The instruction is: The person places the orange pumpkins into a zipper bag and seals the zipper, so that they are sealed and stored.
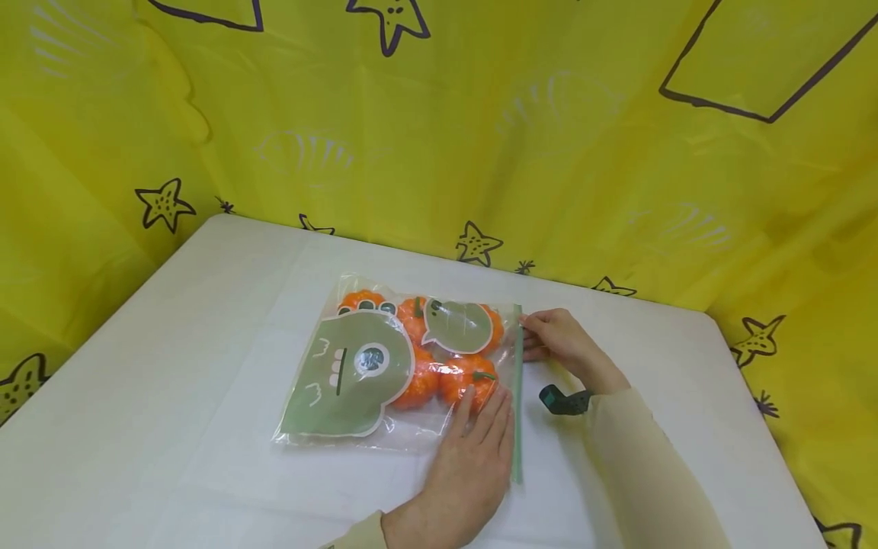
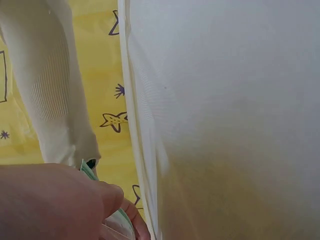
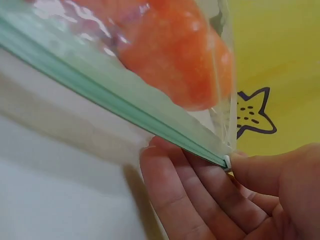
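Note:
A clear zip bag [image 1: 439, 438] with a green monster print and a green zip edge lies on the table. Several orange toy pumpkins [image 1: 468, 374] with green stems show through its plastic. At the bag's far right corner my right hand [image 1: 559, 335] pinches the end of the zip edge [image 3: 115, 100] between thumb and fingers, where a small whitish piece [image 3: 227, 162] shows. My left hand [image 1: 466, 473] lies over the near right part of the bag; in the left wrist view its thumb [image 2: 112, 200] and a finger sit on either side of the green strip.
A white cloth covers the table [image 1: 171, 351]. Behind it hangs a yellow curtain [image 1: 425, 145] with starfish and shell drawings. A dark strap-like device [image 1: 564, 399] sticks out by the right cuff, close to the tabletop.

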Motion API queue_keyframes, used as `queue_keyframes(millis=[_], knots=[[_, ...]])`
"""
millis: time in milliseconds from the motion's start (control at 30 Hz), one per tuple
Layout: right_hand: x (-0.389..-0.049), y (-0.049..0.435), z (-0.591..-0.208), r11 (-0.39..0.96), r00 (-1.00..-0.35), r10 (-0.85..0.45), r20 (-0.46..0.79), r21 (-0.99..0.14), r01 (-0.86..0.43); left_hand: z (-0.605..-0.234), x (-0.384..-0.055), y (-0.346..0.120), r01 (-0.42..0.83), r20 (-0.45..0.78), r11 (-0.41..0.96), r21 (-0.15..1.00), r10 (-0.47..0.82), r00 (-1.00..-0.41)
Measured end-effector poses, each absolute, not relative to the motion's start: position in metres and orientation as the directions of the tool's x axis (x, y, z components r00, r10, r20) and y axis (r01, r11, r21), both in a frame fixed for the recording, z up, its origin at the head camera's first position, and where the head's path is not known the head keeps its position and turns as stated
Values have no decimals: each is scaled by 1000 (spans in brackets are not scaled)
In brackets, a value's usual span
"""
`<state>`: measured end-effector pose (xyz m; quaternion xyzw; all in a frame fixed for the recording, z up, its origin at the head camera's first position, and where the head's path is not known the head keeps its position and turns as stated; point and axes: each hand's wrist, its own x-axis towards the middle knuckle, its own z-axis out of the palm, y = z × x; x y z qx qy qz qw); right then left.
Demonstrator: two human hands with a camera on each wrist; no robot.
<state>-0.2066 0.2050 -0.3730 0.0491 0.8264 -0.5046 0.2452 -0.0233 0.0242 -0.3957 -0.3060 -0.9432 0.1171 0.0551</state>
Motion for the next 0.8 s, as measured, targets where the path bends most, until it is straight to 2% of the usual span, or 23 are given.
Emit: queue_keyframes(millis=[167,500,800], knots=[[-214,207,-371,510,-882,-131,-453,-794,332,-394,-23,26,574,-20,775,-265,591,-807],[-221,209,-377,510,-899,-89,-428,-795,328,-395,-22,28,589,-2,770,-247,607,-795],[-203,210,-375,492,-927,-86,-365,-825,279,-394,-21,24,586,7,763,-272,611,-792]])
